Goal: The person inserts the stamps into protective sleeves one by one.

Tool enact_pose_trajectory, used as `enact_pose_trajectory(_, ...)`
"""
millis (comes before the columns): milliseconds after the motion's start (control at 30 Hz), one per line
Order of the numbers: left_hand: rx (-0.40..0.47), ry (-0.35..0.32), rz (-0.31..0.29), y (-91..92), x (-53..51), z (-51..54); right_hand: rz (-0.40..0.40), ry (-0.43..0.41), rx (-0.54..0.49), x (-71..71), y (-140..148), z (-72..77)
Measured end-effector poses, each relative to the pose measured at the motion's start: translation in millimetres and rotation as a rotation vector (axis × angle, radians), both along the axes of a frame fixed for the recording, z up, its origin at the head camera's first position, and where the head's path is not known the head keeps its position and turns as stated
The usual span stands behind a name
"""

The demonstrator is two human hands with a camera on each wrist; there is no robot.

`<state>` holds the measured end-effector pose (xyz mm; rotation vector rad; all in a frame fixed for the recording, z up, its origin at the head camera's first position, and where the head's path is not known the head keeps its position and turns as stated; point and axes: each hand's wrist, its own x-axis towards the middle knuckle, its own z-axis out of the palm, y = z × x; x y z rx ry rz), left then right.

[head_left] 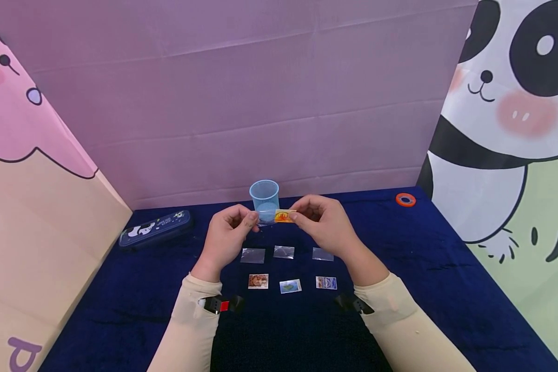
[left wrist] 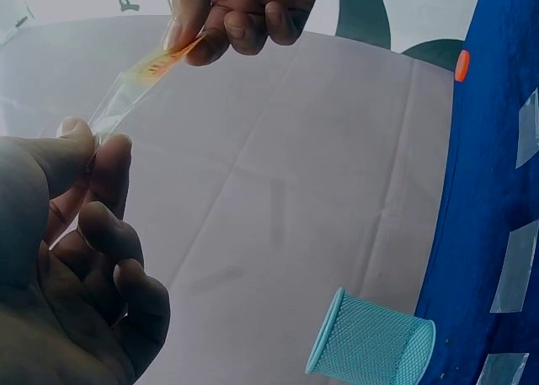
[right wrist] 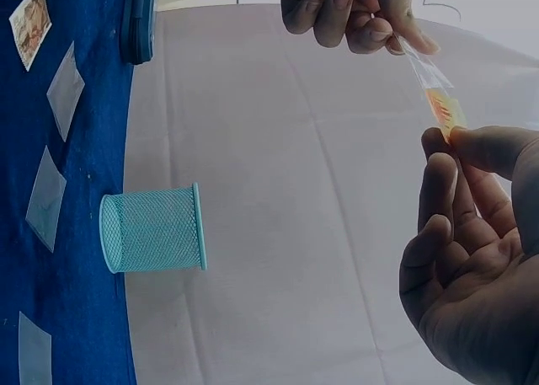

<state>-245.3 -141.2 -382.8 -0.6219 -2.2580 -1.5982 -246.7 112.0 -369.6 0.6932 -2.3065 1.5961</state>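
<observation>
Above the table, my left hand (head_left: pixel 227 237) pinches one end of a small clear plastic sleeve (right wrist: pixel 427 68) between thumb and forefinger. At the other end, my right hand (head_left: pixel 329 227) pinches a small yellow-and-orange stamp (head_left: pixel 282 216). Stamp and sleeve overlap in line between the two hands; how far the stamp lies inside cannot be told. On the table below are three flat clear sleeves (head_left: pixel 253 256). Nearer to me lie a brown picture stamp (head_left: pixel 258 281), a blue-green one (head_left: pixel 290 286) and a blue-purple one (head_left: pixel 326 282).
A light blue mesh cup (head_left: pixel 264 191) stands upright at the table's back edge, behind my hands. To the left lies a dark blue pencil case (head_left: pixel 155 229) with a panda print. An orange tape roll (head_left: pixel 405 200) is at the back right of the blue cloth (head_left: pixel 446 289).
</observation>
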Motion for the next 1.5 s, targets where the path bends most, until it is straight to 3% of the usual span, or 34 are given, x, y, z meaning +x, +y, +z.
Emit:
enact_pose_trajectory(667,-0.005,0.002,-0.017,1.4,-1.0,-2.3,0.008,-0.015,0.023,0.0,-2.0,-0.6)
enact_pose_trajectory(1167,0.043,-0.018,-0.048,5.8,1.0,-1.5,0.020,-0.018,0.018,0.9,-2.8,-3.1)
enact_pose_trajectory(1500,0.037,0.005,-0.058,8.7,-2.1,-8.1,0.054,-0.004,0.027,3.3,-6.4,-2.0)
